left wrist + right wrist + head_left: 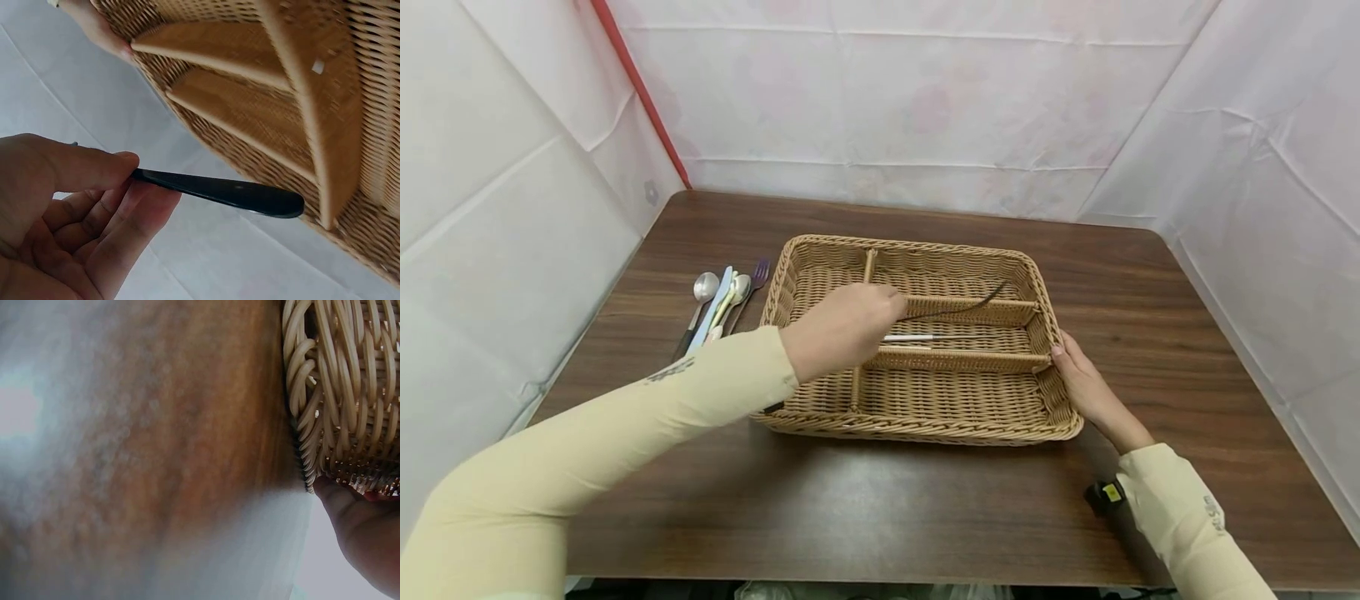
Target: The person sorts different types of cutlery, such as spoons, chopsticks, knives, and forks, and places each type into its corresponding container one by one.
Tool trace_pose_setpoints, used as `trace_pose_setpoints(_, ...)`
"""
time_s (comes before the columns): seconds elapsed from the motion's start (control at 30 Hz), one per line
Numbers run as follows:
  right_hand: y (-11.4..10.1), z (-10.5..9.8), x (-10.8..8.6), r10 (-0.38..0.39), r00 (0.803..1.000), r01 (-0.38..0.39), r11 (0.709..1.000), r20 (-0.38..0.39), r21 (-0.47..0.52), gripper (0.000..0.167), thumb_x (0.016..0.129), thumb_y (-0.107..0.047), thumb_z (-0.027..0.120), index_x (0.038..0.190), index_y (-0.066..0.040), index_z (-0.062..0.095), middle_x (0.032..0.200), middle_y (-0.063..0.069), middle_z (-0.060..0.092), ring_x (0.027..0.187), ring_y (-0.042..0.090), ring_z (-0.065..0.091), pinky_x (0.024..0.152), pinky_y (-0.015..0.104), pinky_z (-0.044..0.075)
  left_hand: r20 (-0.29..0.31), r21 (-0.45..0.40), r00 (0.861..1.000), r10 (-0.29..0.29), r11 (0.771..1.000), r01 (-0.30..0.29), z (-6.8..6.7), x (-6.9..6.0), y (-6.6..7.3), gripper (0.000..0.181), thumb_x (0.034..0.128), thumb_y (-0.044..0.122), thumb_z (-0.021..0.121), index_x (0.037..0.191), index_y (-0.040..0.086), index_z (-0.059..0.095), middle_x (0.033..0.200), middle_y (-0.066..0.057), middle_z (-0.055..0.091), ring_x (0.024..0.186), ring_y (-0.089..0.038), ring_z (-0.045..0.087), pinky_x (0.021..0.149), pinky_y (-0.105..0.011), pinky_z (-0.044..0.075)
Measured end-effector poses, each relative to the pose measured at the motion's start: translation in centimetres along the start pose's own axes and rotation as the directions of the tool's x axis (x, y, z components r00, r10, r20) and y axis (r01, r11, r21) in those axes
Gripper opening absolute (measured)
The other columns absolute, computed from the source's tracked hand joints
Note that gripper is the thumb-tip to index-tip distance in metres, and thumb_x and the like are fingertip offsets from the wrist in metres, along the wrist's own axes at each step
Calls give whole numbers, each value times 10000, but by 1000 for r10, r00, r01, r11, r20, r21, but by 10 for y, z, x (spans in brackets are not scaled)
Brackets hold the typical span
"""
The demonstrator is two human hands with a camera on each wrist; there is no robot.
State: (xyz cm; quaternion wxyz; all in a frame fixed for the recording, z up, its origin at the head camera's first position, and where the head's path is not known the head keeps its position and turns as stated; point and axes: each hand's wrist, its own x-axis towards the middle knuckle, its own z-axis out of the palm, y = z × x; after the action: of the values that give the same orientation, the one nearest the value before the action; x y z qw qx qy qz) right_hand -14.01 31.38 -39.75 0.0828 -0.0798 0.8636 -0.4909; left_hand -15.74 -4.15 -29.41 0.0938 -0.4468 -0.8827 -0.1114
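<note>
Above the wicker basket [917, 429], my left hand [850, 325] pinches a slim black piece of cutlery [231, 195] between thumb and fingers. Its far part reaches right over the divider in the head view and curves up at the tip; I cannot tell its kind. At the basket's right side, my right hand [1086, 383] holds the rim. In the middle right compartment lies a white-handled utensil [908, 337], partly hidden by my left hand. The left wrist view shows the basket's dividers [319, 125] beyond the black piece.
Left of the basket lies a group of cutlery: a spoon with a dark handle [705, 287], a light blue utensil [721, 300], another spoon [741, 287] and a purple fork [761, 273]. My left sleeve partly covers their lower ends. White sheeting [925, 108] surrounds the brown table [1150, 317].
</note>
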Motion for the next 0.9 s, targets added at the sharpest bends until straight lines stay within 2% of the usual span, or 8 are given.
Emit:
trace_pose_setpoints(0.17, 1, 2, 2, 4, 1000, -4, 1000, -3, 6, 541, 1058, -239, 231, 1487, 53, 76, 1499, 330, 132, 1370, 443, 125, 1079, 587, 120, 29, -51, 999, 39, 998, -37, 12, 13, 13, 166, 784, -145, 554, 878, -35, 635, 754, -84, 620, 620, -154, 575, 580, -199, 492)
trace_pose_setpoints(0.27, 1, 2, 2, 1, 1000, -1, 1000, -5, 11, 541, 1059, -242, 233, 1485, 55, 80, 1494, 336, 138, 1364, 453, 134, 1070, 600, 136, 62, -81, 996, 60, 995, -55, 22, 20, 20, 181, 780, -140, 569, 911, -40, 644, 797, -99, 642, 661, -165, 605, 616, -199, 508)
trace_pose_setpoints(0.37, 0, 1, 0, 2, 1000, -1, 1000, -12, 14, 533, 1059, -226, 233, 1483, 59, 80, 1490, 340, 141, 1362, 457, 138, 1069, 601, 141, 115, -106, 990, 82, 992, -70, 33, 27, 26, 207, 781, -143, 574, 934, -31, 658, 838, -99, 659, 698, -170, 628, 655, -202, 519)
trace_pose_setpoints(0.5, -1, 1, 0, 7, 1000, -7, 1000, -15, 11, 527, 1059, -206, 225, 1482, 66, 67, 1491, 344, 134, 1368, 457, 128, 1076, 593, 130, 199, -95, 975, 100, 992, -82, 45, 34, 33, 217, 789, -146, 572, 890, 17, 672, 813, -56, 653, 703, -156, 619, 675, -217, 518)
trace_pose_setpoints(0.67, -1, 2, 0, 6, 1000, -6, 1000, -8, 19, 523, 1058, -190, 222, 1478, 76, 59, 1487, 352, 128, 1367, 463, 127, 1072, 599, 136, 277, -64, 957, 85, 996, -70, 54, 39, 36, 241, 774, -153, 581, 881, 44, 671, 810, -36, 646, 734, -162, 618, 700, -245, 519)
trace_pose_setpoints(0.9, -2, 1, 0, 5, 1000, -5, 1000, -7, 24, 529, 1058, -202, 225, 1481, 69, 57, 1487, 352, 126, 1365, 469, 130, 1067, 606, 145, 313, -60, 944, 105, 994, -90, 65, 38, 34, 239, 785, -148, 588, 870, 59, 672, 808, -17, 635, 722, -139, 589, 680, -215, 499)
